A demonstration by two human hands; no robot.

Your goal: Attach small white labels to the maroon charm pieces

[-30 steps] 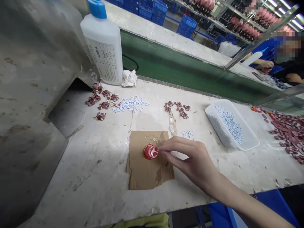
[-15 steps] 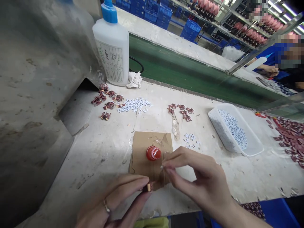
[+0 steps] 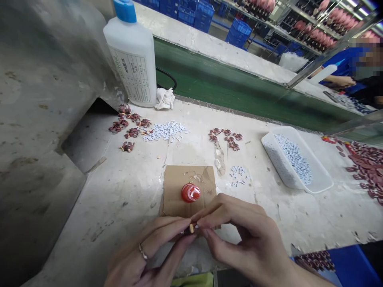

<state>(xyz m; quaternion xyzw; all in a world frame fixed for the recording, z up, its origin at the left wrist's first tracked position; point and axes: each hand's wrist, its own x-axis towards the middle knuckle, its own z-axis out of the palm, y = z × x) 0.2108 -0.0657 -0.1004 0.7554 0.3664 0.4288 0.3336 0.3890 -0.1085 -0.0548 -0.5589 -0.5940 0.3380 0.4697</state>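
Observation:
Between the thumb and fingers of my left hand is a small dark brown figure with a tan end, mostly hidden by the fingertips. My right hand pinches a tiny white piece right beside the figure; whether the two touch I cannot tell. Just beyond the hands, a red round cap with glossy liquid in it sits on a cardboard square. Small white-and-blue pieces lie scattered right of the cardboard.
A large glue bottle stands at the back left beside a crumpled tissue. Brown figures and a pile of white-and-blue pieces lie nearby. A clear plastic tub is at right. Another person's hand shows beyond the green belt.
My right hand has moved left and down with the white piece, from beside the red cap to the figure in my left hand. The left hand has shifted slightly right.

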